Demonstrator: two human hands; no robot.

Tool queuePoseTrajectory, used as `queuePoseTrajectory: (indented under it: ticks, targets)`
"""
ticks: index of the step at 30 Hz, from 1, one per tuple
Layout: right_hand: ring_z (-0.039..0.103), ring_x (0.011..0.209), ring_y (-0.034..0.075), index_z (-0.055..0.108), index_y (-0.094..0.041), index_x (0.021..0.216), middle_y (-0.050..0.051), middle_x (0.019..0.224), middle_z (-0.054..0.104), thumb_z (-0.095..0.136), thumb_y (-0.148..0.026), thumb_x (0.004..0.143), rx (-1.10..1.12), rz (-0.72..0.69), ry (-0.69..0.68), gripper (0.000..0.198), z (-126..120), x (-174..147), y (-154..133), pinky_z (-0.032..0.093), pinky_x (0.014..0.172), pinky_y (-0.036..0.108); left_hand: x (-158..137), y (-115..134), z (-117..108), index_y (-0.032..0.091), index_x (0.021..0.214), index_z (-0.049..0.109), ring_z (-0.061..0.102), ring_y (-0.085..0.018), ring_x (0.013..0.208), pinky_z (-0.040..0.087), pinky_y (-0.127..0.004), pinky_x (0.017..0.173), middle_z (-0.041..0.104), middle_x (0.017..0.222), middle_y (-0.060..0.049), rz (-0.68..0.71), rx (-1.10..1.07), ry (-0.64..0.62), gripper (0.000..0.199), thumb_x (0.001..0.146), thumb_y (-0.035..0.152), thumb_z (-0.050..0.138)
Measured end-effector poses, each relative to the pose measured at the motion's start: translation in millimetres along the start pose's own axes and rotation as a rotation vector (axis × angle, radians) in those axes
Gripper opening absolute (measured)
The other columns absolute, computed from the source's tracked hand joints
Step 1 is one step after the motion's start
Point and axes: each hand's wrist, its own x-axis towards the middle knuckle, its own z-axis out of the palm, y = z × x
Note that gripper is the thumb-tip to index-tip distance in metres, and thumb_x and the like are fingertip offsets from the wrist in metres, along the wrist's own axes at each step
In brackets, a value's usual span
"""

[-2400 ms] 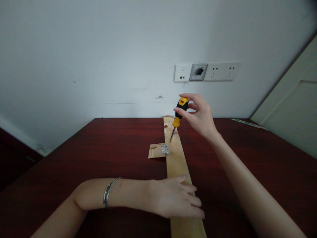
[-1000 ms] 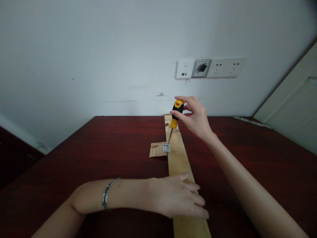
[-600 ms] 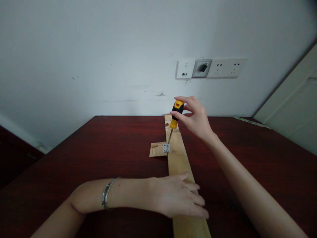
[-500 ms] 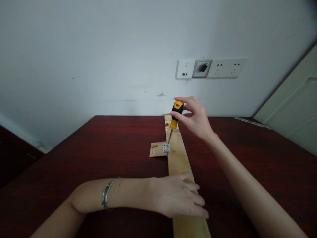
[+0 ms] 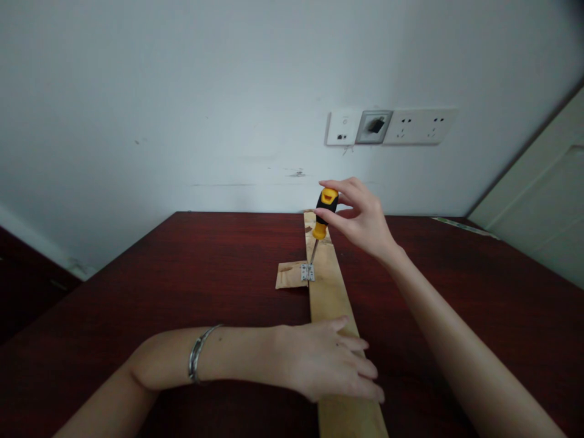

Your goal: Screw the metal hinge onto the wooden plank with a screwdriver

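Note:
My right hand (image 5: 358,213) pinches the yellow and black handle of a screwdriver (image 5: 326,207) between thumb and fingers. The screwdriver leans, its shaft pointing down to the upper right part of a small silver hinge (image 5: 307,272). That hinge lies across the joint between a long wooden board (image 5: 326,292) and a short wooden piece (image 5: 291,275) on the board's left side. Lower down, my left hand (image 5: 331,362) rests flat across the long board, fingers spread over its right edge. Whether a screw sits under the tip is too small to tell.
The board lies lengthwise on a dark red wooden table (image 5: 219,261), its far end close to the white wall (image 5: 205,121). Wall sockets (image 5: 420,126) and a black plug (image 5: 376,125) are above. A thin strip (image 5: 465,227) lies at the table's back right.
The screwdriver handle and the fingers of my right hand have shifted very slightly. My left hand, the board and the hinge stay in place.

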Motion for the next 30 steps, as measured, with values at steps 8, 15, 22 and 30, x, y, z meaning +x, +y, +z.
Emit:
queuePoseTrajectory:
  ticks: [8,15,22,30]
  targets:
    - [0.060,0.086,0.017,0.064,-0.026,0.120,0.005,0.100,0.056,0.069,-0.037,0.079,-0.011,0.001,0.042,0.042,1.7,0.1,3.8,0.060,0.059,0.027,-0.6,-0.6,3.0,0.016,0.131,0.051,0.042,-0.023,0.130,0.042,-0.044,0.103,0.057,0.130,-0.001,0.028,-0.003,0.063,0.052,0.080,0.013,0.061]
    - [0.059,0.087,0.018,0.064,-0.027,0.121,0.005,0.097,0.057,0.068,-0.036,0.081,-0.041,-0.014,0.097,0.041,0.8,1.1,6.5,0.061,0.062,0.028,1.1,0.4,-5.5,0.016,0.131,0.051,0.045,-0.023,0.128,0.042,-0.042,0.102,0.059,0.128,-0.001,0.020,-0.002,0.010,0.053,0.080,0.013,0.062]
    - [0.060,0.087,0.018,0.064,-0.026,0.120,0.005,0.097,0.055,0.069,-0.036,0.080,-0.011,-0.006,0.077,0.042,2.6,0.3,6.6,0.061,0.060,0.027,0.9,0.2,-3.2,0.017,0.131,0.052,0.046,-0.023,0.125,0.044,-0.041,0.099,0.059,0.127,0.000,0.022,0.022,0.028,0.055,0.077,0.014,0.064]
    - [0.060,0.086,0.018,0.064,-0.027,0.121,0.005,0.098,0.055,0.069,-0.035,0.080,0.000,0.009,0.067,0.043,3.5,-0.3,7.0,0.061,0.059,0.028,-0.9,-0.9,3.8,0.016,0.129,0.052,0.046,-0.023,0.126,0.042,-0.044,0.101,0.059,0.126,-0.001,0.029,-0.001,0.093,0.048,0.082,0.011,0.056]
